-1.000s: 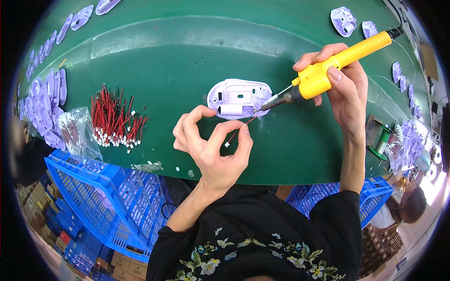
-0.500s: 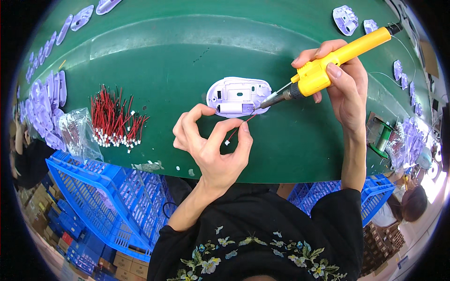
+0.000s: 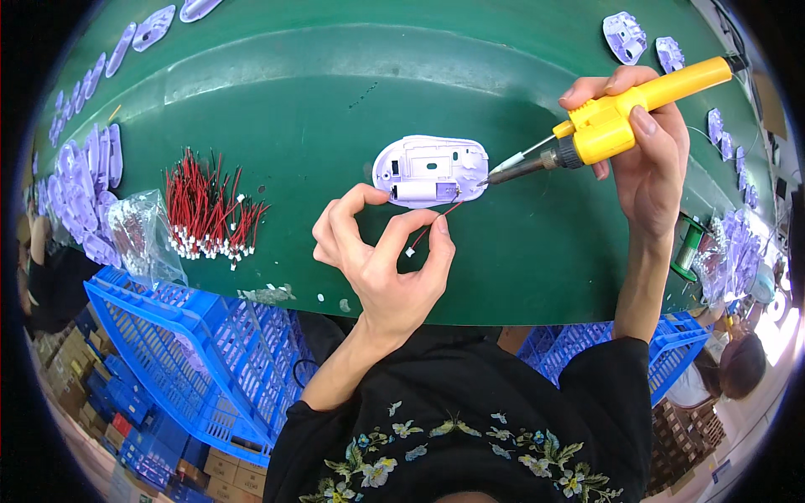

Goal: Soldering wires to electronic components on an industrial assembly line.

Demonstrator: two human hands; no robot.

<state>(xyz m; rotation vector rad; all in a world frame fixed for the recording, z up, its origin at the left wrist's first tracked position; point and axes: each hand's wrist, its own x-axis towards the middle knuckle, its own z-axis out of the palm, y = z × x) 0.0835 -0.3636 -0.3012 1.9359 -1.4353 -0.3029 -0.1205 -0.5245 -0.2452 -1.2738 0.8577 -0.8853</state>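
On the left of the green table (image 3: 520, 277), a heap of red-and-black wires (image 3: 210, 210) is lying loose, so these are waiting unattached. By the left hand (image 3: 377, 260), one red wire (image 3: 451, 209) is being pinched between thumb and forefinger, while another finger is touching the lilac shell (image 3: 428, 158), which is lying near the table's middle. The wire is already reaching the shell's lower right part; whether it is being held by solder cannot be told. By the right hand (image 3: 650, 159), the yellow soldering iron (image 3: 608, 138) is being grasped. Whether its tip is touching the shell's right end is appearing unclear, and the palm is being hidden by the handle.
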